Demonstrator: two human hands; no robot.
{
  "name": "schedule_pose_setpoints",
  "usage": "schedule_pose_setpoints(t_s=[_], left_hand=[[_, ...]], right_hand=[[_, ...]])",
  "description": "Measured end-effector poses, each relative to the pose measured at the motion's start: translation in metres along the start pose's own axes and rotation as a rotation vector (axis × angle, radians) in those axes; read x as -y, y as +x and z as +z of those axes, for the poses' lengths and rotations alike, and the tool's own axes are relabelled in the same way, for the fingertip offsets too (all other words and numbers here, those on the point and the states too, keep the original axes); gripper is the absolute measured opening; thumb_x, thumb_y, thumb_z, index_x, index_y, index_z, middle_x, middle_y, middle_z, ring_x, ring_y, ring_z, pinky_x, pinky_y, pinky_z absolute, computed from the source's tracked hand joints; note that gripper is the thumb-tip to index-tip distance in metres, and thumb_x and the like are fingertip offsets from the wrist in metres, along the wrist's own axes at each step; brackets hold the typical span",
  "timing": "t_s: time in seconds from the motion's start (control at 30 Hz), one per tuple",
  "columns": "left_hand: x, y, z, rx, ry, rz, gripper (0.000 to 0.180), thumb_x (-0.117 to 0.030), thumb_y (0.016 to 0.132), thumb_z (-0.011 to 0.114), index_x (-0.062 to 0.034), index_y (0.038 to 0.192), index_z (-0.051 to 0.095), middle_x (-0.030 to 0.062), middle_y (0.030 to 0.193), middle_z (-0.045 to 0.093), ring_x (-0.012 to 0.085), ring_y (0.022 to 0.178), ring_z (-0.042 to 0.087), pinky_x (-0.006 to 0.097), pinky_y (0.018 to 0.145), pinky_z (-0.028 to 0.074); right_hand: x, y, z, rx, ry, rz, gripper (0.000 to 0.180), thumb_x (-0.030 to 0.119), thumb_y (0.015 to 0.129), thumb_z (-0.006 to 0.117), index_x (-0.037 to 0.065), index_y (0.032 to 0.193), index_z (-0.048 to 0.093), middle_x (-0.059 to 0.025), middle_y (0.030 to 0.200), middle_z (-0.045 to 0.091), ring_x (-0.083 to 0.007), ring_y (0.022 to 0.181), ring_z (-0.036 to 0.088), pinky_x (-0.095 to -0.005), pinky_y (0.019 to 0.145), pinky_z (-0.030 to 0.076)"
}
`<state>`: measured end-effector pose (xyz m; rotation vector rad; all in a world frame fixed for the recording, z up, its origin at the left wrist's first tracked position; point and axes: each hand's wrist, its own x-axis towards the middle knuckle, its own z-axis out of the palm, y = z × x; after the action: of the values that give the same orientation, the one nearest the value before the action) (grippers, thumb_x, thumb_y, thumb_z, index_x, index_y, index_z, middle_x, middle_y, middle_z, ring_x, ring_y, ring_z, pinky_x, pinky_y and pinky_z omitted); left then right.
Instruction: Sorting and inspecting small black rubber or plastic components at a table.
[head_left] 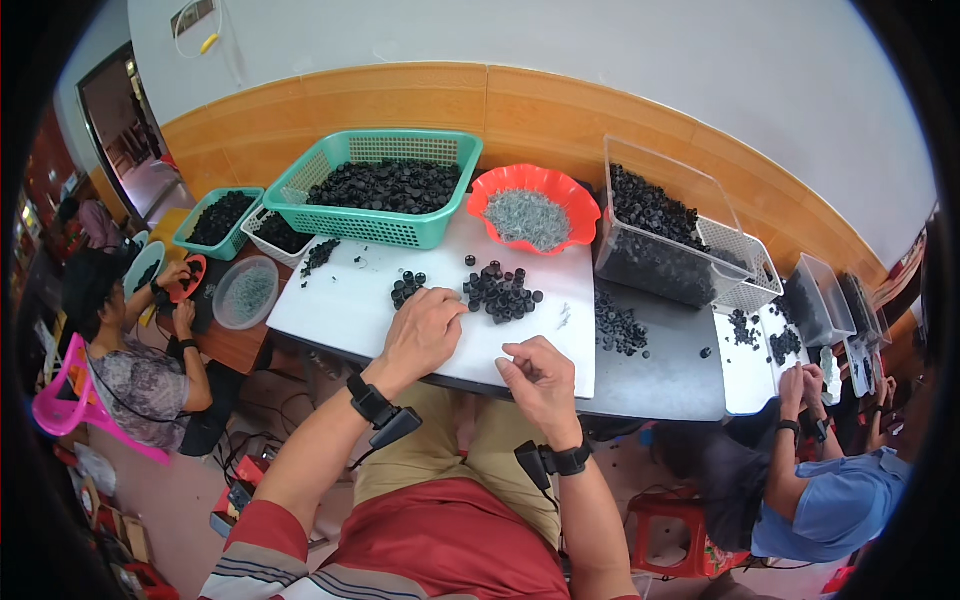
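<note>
A white sheet [345, 315] lies on the table in front of me, with small black round caps on it. My left hand [425, 332] rests by a small group of caps [407, 288], back of the hand up and fingers bent together. Whatever is under its fingertips is hidden. Just to its right lies a larger pile of black caps [502, 294]. My right hand [541, 384] is over the sheet's front edge, thumb and fingers curled in; anything between them is too small to make out. Several small clear pieces [564, 317] lie on the sheet beyond it.
Behind the sheet stand a green basket [430, 232] of black parts, a red scalloped bowl [583, 228] of clear pieces and a clear bin [655, 275] of black parts. Loose black parts [620, 328] lie to the right. Co-workers sit at left [140, 385] and right [830, 505].
</note>
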<state>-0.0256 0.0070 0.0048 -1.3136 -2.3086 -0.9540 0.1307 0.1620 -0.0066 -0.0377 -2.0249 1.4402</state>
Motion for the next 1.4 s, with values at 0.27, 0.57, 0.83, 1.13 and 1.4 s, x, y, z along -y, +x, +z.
schedule_pose_setpoints(t_s=[0.27,0.57,0.83,1.13,1.4], left_hand=[[-0.003,-0.002,0.001,-0.052,-0.003,-0.028,0.015,-0.005,0.086,0.063,-0.0009,0.098,0.072,0.0119,0.105,0.069,0.033,0.097,0.063,0.043,0.088,0.053],[0.001,-0.004,0.002,-0.048,-0.015,-0.009,0.014,-0.005,0.087,0.063,-0.0027,0.097,0.072,0.0104,0.106,0.07,0.0321,0.099,0.063,0.042,0.088,0.052],[0.002,-0.004,0.001,-0.054,-0.04,-0.026,0.014,-0.004,0.087,0.063,-0.0022,0.097,0.072,0.0102,0.105,0.069,0.0314,0.099,0.063,0.042,0.089,0.052],[0.005,-0.003,0.002,-0.058,-0.069,-0.029,0.015,-0.004,0.086,0.065,-0.0024,0.098,0.073,0.0102,0.106,0.068,0.0308,0.1,0.063,0.041,0.09,0.052],[0.006,-0.004,-0.001,-0.036,-0.115,-0.056,0.015,-0.007,0.086,0.068,-0.0034,0.1,0.073,0.0108,0.11,0.068,0.0309,0.103,0.063,0.041,0.089,0.053]], right_hand=[[-0.002,0.003,0.0,0.007,-0.018,0.068,0.017,0.002,0.087,0.077,0.001,0.104,0.074,-0.0043,0.083,0.06,-0.0091,0.062,0.053,-0.0241,0.057,0.045],[0.011,0.061,-0.035,-0.026,-0.485,-0.005,0.029,0.003,0.082,0.079,0.001,0.109,0.071,-0.0102,0.107,0.072,-0.0139,0.059,0.057,-0.0288,0.059,0.049],[0.005,0.095,-0.028,0.252,-0.681,0.046,0.038,0.007,0.082,0.073,0.005,0.121,0.071,-0.015,0.121,0.072,-0.0366,0.09,0.071,-0.044,0.084,0.056],[-0.019,0.101,-0.022,0.235,-0.659,0.026,0.03,0.003,0.081,0.074,0.001,0.111,0.075,-0.0187,0.104,0.075,-0.0304,0.073,0.071,-0.038,0.071,0.055],[-0.008,0.099,-0.018,0.182,-0.577,0.11,0.025,0.002,0.083,0.074,0.001,0.108,0.075,-0.0183,0.105,0.075,-0.0325,0.079,0.072,-0.0362,0.07,0.055]])
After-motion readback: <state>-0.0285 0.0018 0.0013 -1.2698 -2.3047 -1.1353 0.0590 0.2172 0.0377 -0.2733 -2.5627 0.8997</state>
